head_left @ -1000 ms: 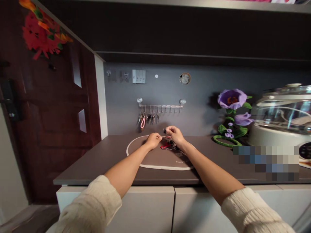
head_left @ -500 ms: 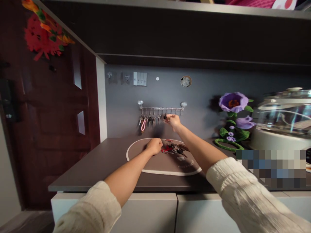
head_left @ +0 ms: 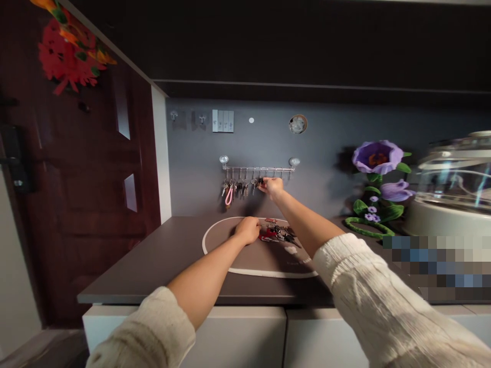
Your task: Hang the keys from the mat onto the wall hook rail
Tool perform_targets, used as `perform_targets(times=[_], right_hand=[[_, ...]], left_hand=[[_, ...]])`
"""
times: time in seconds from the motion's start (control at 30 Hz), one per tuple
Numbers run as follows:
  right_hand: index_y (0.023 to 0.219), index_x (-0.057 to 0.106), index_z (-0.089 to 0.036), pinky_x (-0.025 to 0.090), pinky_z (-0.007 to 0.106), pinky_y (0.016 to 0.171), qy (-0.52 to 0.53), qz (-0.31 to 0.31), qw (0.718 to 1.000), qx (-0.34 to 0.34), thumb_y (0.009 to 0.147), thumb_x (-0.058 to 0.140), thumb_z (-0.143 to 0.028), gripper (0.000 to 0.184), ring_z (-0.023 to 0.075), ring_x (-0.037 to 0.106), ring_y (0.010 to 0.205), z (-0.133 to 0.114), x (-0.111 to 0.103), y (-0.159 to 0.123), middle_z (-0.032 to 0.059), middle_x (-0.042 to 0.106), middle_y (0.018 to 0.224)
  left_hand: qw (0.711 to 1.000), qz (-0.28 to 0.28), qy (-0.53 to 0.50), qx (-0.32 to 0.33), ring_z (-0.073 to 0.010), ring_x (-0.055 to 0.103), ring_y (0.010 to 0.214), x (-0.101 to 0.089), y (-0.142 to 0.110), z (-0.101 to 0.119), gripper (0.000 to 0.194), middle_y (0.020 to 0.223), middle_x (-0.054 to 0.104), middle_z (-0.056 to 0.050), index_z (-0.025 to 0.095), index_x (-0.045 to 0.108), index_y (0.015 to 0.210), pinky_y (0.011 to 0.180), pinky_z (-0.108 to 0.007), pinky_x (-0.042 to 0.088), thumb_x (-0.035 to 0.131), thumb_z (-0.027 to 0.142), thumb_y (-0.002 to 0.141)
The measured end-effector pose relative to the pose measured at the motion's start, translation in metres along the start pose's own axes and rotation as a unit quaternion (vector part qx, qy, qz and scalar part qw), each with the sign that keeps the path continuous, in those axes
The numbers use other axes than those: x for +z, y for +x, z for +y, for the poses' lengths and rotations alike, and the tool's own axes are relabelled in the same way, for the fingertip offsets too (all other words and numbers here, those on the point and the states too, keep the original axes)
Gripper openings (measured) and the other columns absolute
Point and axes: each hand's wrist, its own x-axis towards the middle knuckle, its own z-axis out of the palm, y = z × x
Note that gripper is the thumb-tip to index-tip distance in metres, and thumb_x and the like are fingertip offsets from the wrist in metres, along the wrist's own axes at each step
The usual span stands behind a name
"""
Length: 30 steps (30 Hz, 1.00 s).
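On the back wall a metal hook rail [head_left: 257, 168] carries several bunches of keys [head_left: 245, 189], one with a pink strap [head_left: 229, 196]. My right hand [head_left: 273, 187] is at the rail's hooks, right of the hanging bunches, its fingertips pinched on a small dark bunch of keys. Below, my left hand [head_left: 248, 229] rests on the brown oval mat [head_left: 238, 260], fingers curled; what they hold, if anything, is hidden. Just right of it lies a loose heap of keys [head_left: 282, 235] with red and black pieces.
The mat lies on a dark countertop [head_left: 153, 266] over white cabinets, under a low dark shelf [head_left: 287, 46]. Purple artificial flowers [head_left: 378, 158] and a white appliance with a clear cover [head_left: 456, 179] stand right. A dark red door [head_left: 88, 214] is at left.
The camera view has shifted slightly. My right hand stays at the hooks with the keys, a little nearer the hanging bunches. My left hand remains beside the heap.
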Motion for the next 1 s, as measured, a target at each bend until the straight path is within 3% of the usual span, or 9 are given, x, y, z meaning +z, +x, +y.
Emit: perform_targets(times=[0.3, 0.57, 1.0], right_hand=[[0.065, 0.049, -0.013, 0.05, 0.019, 0.046, -0.009, 0.011, 1.0, 0.013, 0.079, 0.042, -0.003, 0.019, 0.0046, 0.048, 0.043, 0.009, -0.003, 0.001, -0.0024, 0.05, 0.051], [0.064, 0.046, -0.015, 0.053, 0.022, 0.055, -0.02, -0.041, 0.999, 0.012, 0.077, 0.041, -0.002, 0.02, 0.004, 0.048, 0.044, 0.017, -0.012, 0.002, -0.0033, 0.05, 0.05], [0.07, 0.049, -0.015, 0.052, 0.025, 0.06, -0.017, -0.046, 0.998, 0.035, 0.076, 0.043, -0.002, 0.015, 0.0064, 0.055, 0.05, 0.012, -0.042, -0.02, -0.0022, 0.053, 0.059]], left_hand=[[1.0, -0.006, 0.011, -0.007, -0.0186, 0.06, 0.084, -0.001, 0.0, -0.001, 0.023, 0.092, 0.068, -0.008, 0.018, 0.066, 0.082, 0.074, -0.027, 0.043, 0.045, 0.025, 0.078], [1.0, -0.009, 0.004, -0.009, -0.0172, 0.06, 0.081, -0.001, 0.001, -0.001, 0.021, 0.09, 0.068, -0.008, 0.017, 0.066, 0.081, 0.073, -0.026, 0.042, 0.046, 0.022, 0.077], [0.999, 0.023, -0.029, 0.019, -0.0175, 0.059, 0.086, -0.003, 0.002, -0.003, 0.02, 0.091, 0.068, -0.009, 0.016, 0.067, 0.083, 0.078, -0.027, 0.041, 0.048, 0.019, 0.078]])
